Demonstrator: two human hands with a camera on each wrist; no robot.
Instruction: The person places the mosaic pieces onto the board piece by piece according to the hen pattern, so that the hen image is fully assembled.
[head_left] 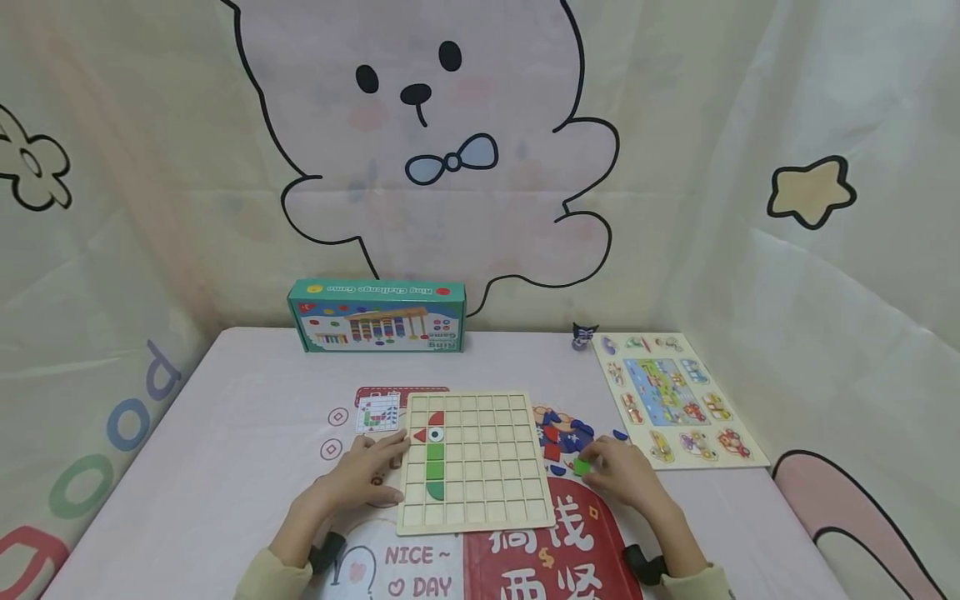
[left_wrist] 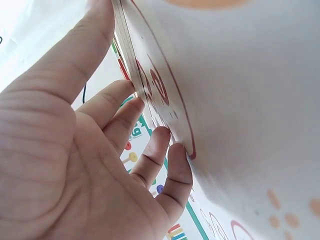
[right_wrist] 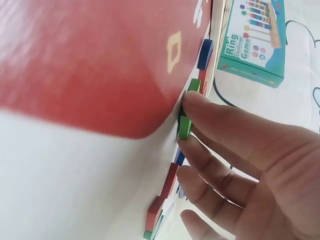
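A pale wooden grid board (head_left: pixel 495 467) lies on the table, with a column of red, white-eyed and green pieces (head_left: pixel 435 451) in its left part. My left hand (head_left: pixel 365 472) rests at the board's left edge, thumb and fingers extended and spread. In the left wrist view the left hand (left_wrist: pixel 100 150) has fingertips right at the edge. To the right of the board, my right hand (head_left: pixel 621 472) pinches a green block (head_left: pixel 581 467) between thumb and fingers. Up close, the right thumb (right_wrist: pixel 215 110) covers part of the green block (right_wrist: pixel 185 126).
Loose blue and red pieces (head_left: pixel 552 451) lie right of the board. A printed pattern card (head_left: pixel 378 413) is at its upper left. Behind stand a green game box (head_left: pixel 378 317) and a small dark figurine (head_left: pixel 582 337). A picture puzzle board (head_left: pixel 678 400) lies at the right.
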